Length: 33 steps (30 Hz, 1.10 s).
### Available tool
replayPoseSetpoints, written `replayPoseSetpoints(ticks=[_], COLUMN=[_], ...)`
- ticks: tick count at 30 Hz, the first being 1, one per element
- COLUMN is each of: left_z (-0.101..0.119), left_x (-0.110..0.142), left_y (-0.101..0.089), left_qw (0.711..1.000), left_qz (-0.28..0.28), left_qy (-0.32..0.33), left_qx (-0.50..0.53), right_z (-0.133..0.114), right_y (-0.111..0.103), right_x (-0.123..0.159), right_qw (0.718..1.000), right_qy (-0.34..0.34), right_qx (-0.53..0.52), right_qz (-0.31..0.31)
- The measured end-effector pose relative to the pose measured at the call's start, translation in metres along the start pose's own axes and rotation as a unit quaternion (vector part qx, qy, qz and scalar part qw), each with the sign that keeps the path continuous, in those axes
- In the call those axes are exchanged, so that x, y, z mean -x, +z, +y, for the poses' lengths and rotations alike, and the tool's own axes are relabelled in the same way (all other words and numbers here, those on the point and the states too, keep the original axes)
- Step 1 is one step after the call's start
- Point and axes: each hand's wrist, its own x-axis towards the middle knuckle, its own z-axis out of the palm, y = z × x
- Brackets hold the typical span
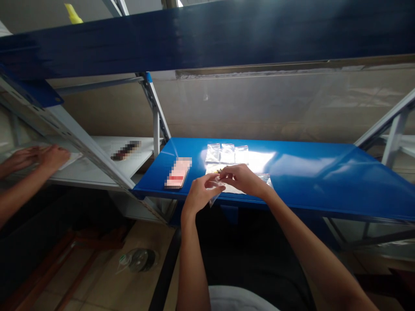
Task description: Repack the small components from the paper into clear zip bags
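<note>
My left hand (198, 192) pinches a small clear plastic bag (213, 199) near the front edge of the blue shelf. Close against it, my right hand (241, 178) has its fingertips pressed together at the bag's top. Whatever those fingertips hold is too small to make out. Under and behind my hands lies a pale sheet (234, 189), with some small yellowish bits by the fingers. Just beyond, several small clear bags (227, 153) with pale contents lie in a row. Another clear bag (266, 178) is partly hidden by my right wrist.
A pink, blurred-out flat item (177, 173) lies left of my hands on the blue shelf (311, 181). A dark beam (207, 39) crosses overhead. Another person's hands (53, 157) work at the white shelf (97, 172). A clear bottle (141, 260) lies on the floor.
</note>
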Motion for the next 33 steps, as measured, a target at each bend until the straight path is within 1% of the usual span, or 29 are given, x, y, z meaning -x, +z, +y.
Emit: replayPoseSetpoints(ticks=[3, 5, 6, 8, 10, 12, 14, 17, 21, 24, 25, 27, 29, 30, 31, 33], left_z=[0.003, 0.003, 0.002, 0.0, -0.001, -0.002, -0.002, -0.003, -0.003, -0.004, -0.004, -0.005, -0.004, -0.003, -0.001, 0.003], left_x=[-0.001, -0.002, -0.003, -0.003, -0.003, -0.003, -0.003, -0.003, -0.003, -0.003, -0.003, -0.004, -0.005, -0.005, -0.005, -0.006], left_y=[0.004, 0.005, 0.005, 0.005, 0.004, 0.004, 0.003, 0.004, 0.003, 0.003, 0.004, 0.005, 0.008, 0.01, 0.011, 0.014], left_qw=[1.0, 1.0, 1.0, 1.0, 1.0, 1.0, 1.0, 1.0, 1.0, 1.0, 1.0, 1.0, 1.0, 1.0, 0.999, 0.999], left_qz=[-0.012, -0.004, 0.004, 0.016, 0.018, 0.016, 0.019, 0.022, 0.017, 0.019, 0.019, 0.015, 0.01, 0.009, 0.007, 0.001], left_qy=[0.013, 0.015, 0.014, 0.006, 0.0, -0.003, -0.005, -0.008, -0.001, -0.003, -0.004, -0.002, 0.004, 0.007, 0.011, 0.018], left_qx=[0.012, 0.017, 0.017, 0.011, 0.003, -0.005, -0.011, -0.013, -0.016, -0.018, -0.017, -0.015, -0.022, -0.027, -0.03, -0.027], right_z=[-0.002, 0.004, 0.008, 0.021, 0.035, 0.048, 0.058, 0.065, 0.069, 0.069, 0.067, 0.06, 0.048, 0.041, 0.033, 0.019], right_y=[-0.002, -0.004, -0.006, -0.008, -0.007, -0.003, 0.004, 0.015, 0.024, 0.025, 0.024, 0.021, 0.016, 0.013, 0.011, 0.007], right_x=[0.0, 0.002, 0.004, 0.01, 0.017, 0.024, 0.03, 0.034, 0.035, 0.036, 0.036, 0.035, 0.033, 0.031, 0.029, 0.025], right_qw=[0.999, 0.999, 0.999, 0.997, 0.99, 0.979, 0.971, 0.967, 0.96, 0.956, 0.955, 0.957, 0.966, 0.973, 0.981, 0.99], right_qy=[-0.007, 0.001, 0.01, 0.043, 0.086, 0.129, 0.156, 0.171, 0.171, 0.171, 0.179, 0.187, 0.17, 0.149, 0.125, 0.085], right_qx=[-0.031, -0.04, -0.036, 0.001, 0.074, 0.142, 0.176, 0.189, 0.221, 0.238, 0.238, 0.214, 0.155, 0.116, 0.076, 0.005], right_qz=[-0.013, 0.008, 0.028, 0.071, 0.085, 0.063, 0.033, 0.015, -0.001, -0.006, 0.01, 0.065, 0.118, 0.13, 0.13, 0.11])
